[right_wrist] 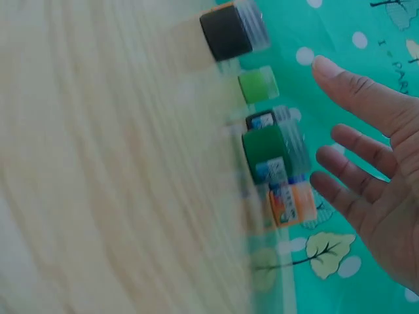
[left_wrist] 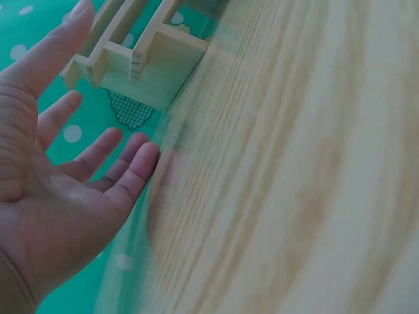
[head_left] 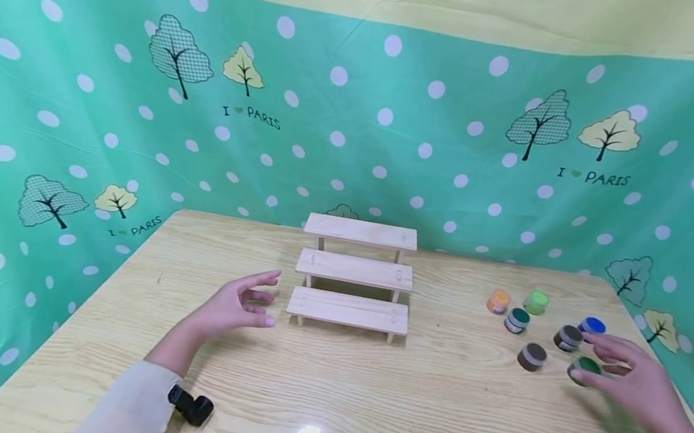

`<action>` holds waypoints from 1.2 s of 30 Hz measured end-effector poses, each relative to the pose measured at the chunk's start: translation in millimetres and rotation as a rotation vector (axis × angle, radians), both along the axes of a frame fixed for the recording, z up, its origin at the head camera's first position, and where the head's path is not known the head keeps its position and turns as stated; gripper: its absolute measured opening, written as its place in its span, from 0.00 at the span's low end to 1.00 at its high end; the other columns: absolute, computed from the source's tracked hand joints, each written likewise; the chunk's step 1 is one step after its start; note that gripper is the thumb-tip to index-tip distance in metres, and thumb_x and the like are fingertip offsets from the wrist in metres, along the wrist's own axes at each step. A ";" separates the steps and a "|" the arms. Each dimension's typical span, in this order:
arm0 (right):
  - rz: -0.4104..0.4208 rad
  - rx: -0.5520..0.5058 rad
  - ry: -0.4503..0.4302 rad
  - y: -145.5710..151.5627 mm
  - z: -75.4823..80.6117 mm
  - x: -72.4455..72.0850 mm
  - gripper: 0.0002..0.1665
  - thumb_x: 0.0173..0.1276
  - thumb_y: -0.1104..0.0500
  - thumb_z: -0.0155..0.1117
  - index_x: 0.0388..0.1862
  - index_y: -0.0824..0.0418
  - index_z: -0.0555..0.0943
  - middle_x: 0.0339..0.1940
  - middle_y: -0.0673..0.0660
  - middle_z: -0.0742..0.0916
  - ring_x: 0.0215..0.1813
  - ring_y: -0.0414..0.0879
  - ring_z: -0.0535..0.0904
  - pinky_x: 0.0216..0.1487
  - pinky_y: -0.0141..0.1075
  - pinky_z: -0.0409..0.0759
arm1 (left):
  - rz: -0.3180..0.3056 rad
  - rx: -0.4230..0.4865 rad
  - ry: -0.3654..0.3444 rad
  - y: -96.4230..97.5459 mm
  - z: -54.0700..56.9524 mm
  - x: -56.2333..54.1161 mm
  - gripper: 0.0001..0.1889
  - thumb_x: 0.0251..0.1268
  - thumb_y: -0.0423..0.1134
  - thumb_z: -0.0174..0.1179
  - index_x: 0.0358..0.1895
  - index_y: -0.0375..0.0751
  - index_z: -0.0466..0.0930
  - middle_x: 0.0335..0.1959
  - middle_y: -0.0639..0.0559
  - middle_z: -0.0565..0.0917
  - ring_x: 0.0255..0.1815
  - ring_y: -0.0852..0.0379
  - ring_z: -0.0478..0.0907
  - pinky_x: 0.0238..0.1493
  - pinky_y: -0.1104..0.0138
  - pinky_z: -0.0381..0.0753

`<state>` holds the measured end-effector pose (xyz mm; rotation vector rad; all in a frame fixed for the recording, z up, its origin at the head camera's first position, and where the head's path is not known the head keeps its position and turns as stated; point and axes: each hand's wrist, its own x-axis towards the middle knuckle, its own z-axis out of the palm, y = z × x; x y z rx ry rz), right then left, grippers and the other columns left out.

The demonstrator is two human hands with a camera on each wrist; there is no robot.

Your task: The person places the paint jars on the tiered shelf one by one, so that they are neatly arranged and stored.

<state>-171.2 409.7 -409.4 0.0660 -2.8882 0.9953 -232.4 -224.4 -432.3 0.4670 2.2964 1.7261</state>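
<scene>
My left hand [head_left: 240, 306] hovers just left of a three-tier wooden step rack [head_left: 349, 311], fingers bent softly and nothing in them. In the left wrist view the palm [left_wrist: 59, 203] faces the camera, with the rack's end [left_wrist: 147, 62] beyond the fingers. My right hand [head_left: 631, 379] is spread above the small jars at the right, holding nothing. Its thumb overlaps a dark green jar [head_left: 587, 367] in the head view. The right wrist view shows that green jar [right_wrist: 268, 154] apart from the fingers, with an orange jar [right_wrist: 292, 204] beside it.
Around the right hand stand a blue jar [head_left: 591, 326], two dark jars, another dark green jar [head_left: 517, 321], an orange jar [head_left: 498, 302] and a light green jar [head_left: 536, 302]. A dotted teal curtain [head_left: 306, 127] hangs behind the wooden table [head_left: 345, 398].
</scene>
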 end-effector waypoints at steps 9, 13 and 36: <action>-0.005 -0.010 -0.065 11.4 -3.9 2.1 0.45 0.62 0.45 0.72 0.69 0.70 0.68 0.65 0.77 0.70 0.52 0.60 0.80 0.36 0.29 0.79 | -0.017 0.028 -0.027 1.8 -5.6 -9.3 0.43 0.54 0.32 0.72 0.74 0.39 0.60 0.68 0.36 0.68 0.61 0.39 0.71 0.53 0.65 0.80; -0.004 -0.025 -0.100 14.7 -6.5 0.1 0.45 0.62 0.45 0.71 0.70 0.68 0.68 0.66 0.77 0.69 0.50 0.40 0.79 0.37 0.29 0.78 | -0.037 0.041 -0.046 5.3 -7.7 -11.5 0.43 0.55 0.32 0.71 0.74 0.39 0.59 0.65 0.37 0.70 0.58 0.40 0.74 0.51 0.64 0.81; 0.007 -0.037 -0.126 25.3 -24.6 -11.0 0.44 0.58 0.45 0.75 0.66 0.70 0.72 0.62 0.73 0.75 0.40 0.20 0.71 0.38 0.27 0.79 | -0.009 0.139 -0.183 23.7 -11.4 -22.5 0.38 0.53 0.28 0.71 0.69 0.33 0.66 0.61 0.37 0.73 0.50 0.49 0.80 0.49 0.56 0.83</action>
